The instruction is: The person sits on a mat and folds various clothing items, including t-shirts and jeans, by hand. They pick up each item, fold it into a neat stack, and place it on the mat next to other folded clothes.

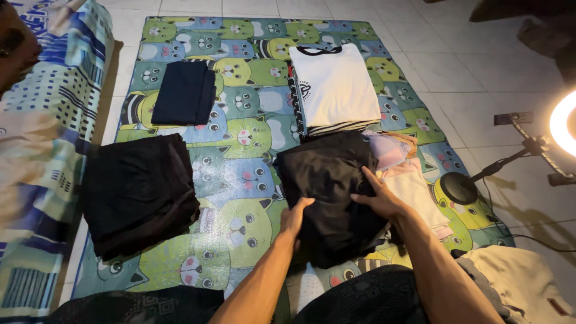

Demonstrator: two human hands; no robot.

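Note:
A folded black garment [327, 180] lies on a cartoon-cat patterned mat [240, 156], on top of a pile of pale clothes [408, 180]. My left hand [294, 217] grips its near left edge, thumb on top. My right hand [379, 195] rests flat on its right side, fingers spread. Beyond it lies a folded white shirt with black trim [336, 84] on a striped garment.
A folded navy garment [185, 93] and a bigger stack of black clothes [138, 192] lie on the mat's left. A patterned mattress [42, 150] runs along the left. A ring light on a stand [540, 144] is on the tiled floor at right.

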